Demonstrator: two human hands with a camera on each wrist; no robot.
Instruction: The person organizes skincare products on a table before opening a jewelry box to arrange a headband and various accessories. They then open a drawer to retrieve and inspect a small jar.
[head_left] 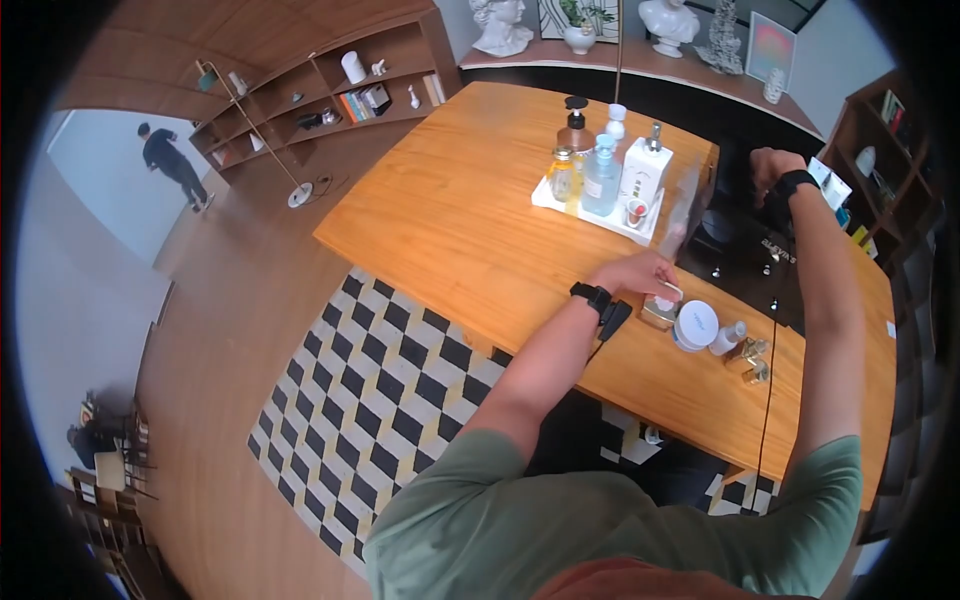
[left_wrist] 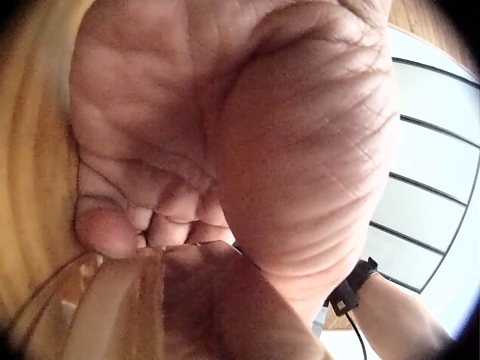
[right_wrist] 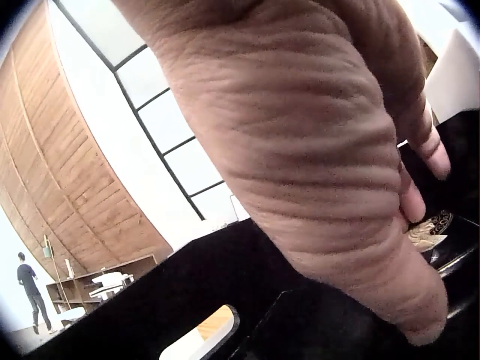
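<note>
The left hand (head_left: 635, 273) curls its fingers at the top of a squat glass jar (head_left: 659, 314) near the table's front edge. In the left wrist view the palm (left_wrist: 225, 127) fills much of the frame, fingertips against the clear jar (left_wrist: 112, 307). Beside that jar stand a white-lidded round tub (head_left: 696, 325), a small white bottle (head_left: 728, 338) and gold-capped bottles (head_left: 756, 372). The right hand (head_left: 775, 168) is over a black case (head_left: 740, 245). In the right wrist view its thumb and fingers stand apart, pointing down near a gold ornament (right_wrist: 429, 232); no held thing shows.
A white tray (head_left: 590, 212) with several pump bottles stands further back on the wooden table (head_left: 440, 190). A thin black cable (head_left: 768, 400) runs over the front edge. Behind are shelves and white busts; a person (head_left: 175, 165) is far off at the left.
</note>
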